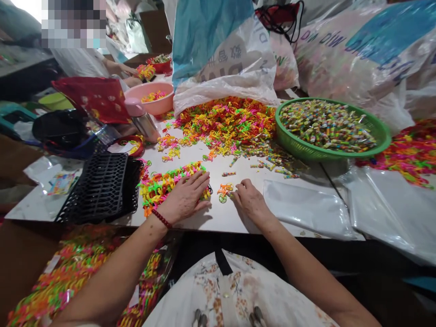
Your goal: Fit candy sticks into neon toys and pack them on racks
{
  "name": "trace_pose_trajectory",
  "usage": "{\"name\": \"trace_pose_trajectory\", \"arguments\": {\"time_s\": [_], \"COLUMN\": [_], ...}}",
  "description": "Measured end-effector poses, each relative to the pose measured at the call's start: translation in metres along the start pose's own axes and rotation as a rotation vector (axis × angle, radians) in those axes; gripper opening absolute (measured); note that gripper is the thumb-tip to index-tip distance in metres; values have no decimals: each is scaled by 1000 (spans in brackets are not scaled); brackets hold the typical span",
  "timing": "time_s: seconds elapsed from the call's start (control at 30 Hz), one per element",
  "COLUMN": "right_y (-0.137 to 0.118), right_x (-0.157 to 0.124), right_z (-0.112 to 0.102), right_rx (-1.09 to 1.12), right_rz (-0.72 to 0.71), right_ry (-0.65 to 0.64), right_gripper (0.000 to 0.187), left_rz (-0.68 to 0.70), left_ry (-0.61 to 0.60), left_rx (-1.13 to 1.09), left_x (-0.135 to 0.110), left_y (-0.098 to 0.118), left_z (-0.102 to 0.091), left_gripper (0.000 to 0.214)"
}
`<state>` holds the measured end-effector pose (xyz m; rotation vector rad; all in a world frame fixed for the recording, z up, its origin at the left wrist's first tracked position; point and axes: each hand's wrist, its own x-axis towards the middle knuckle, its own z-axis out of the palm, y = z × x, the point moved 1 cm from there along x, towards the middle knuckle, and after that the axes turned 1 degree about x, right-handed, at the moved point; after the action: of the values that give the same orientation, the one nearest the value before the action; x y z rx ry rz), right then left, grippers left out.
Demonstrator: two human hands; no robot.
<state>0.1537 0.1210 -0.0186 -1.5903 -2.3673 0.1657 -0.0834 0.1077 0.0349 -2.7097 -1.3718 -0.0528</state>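
My left hand (189, 195) lies flat, fingers stretched, over the right end of a tray packed with rows of small colourful plastic toys (160, 193). A dark edge of the tray shows past the fingertips. My right hand (250, 200) is closed, thumb and fingers pinched at the edge of a small orange and green plastic toy (225, 190) on the white table (218, 218). The toy looks like a tiny bicycle. Just beyond lies a small patterned candy tube (229, 174), with more tubes scattered to its right.
A big heap of plastic toys (228, 122) spills from a bag behind. At right stand a green basket (340, 154) of candy tubes and clear plastic bags (306, 206). Black trays (98, 186) are stacked at left, near a flask (145, 120). Another person (78, 59) works back left.
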Motion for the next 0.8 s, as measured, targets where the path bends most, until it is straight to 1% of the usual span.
{"name": "trace_pose_trajectory", "arguments": {"time_s": [0.07, 0.17, 0.23, 0.3, 0.33, 0.4, 0.5, 0.57, 0.67, 0.8], "right_y": [-4, -7, -5, -5, -5, -9, -20, -30, -41, -45], "right_x": [-6, -12, -12, -9, -6, 2, 17, 27, 38, 45], "right_z": [3, 13, 18, 19, 18, 17, 22, 30, 42, 47], "right_rx": [35, 57, 70, 134, 204, 418, 767, 902, 947, 894], "right_rz": [-35, -65, -35, 21, 45, 78, 117, 124, 75, 26], "right_ry": [-13, -49, -51, -25, -4, 24, -23, -47, -12, 2], "right_gripper": [19, 14, 15, 15, 15, 16, 12, 8, 11, 8], "left_rz": [0, 4, 10, 3, -8, -37, -71, -85, -81, -54], "left_ry": [0, -18, -32, -35, -32, -20, 5, 27, 48, 50], "left_rx": [-2, -7, -16, -32, -45, -83, -143, -164, -180, -212], "left_x": [0, 0, 0, -1, 0, 0, 1, 2, 2, 2], "left_y": [0, -2, -2, -2, -1, 0, 1, 1, 0, -2], "left_z": [1, -1, -4, -8, -9, -10, -7, -4, 0, 0], "left_gripper": [64, 66, 66, 63, 60, 56, 56, 59, 63, 67]}}
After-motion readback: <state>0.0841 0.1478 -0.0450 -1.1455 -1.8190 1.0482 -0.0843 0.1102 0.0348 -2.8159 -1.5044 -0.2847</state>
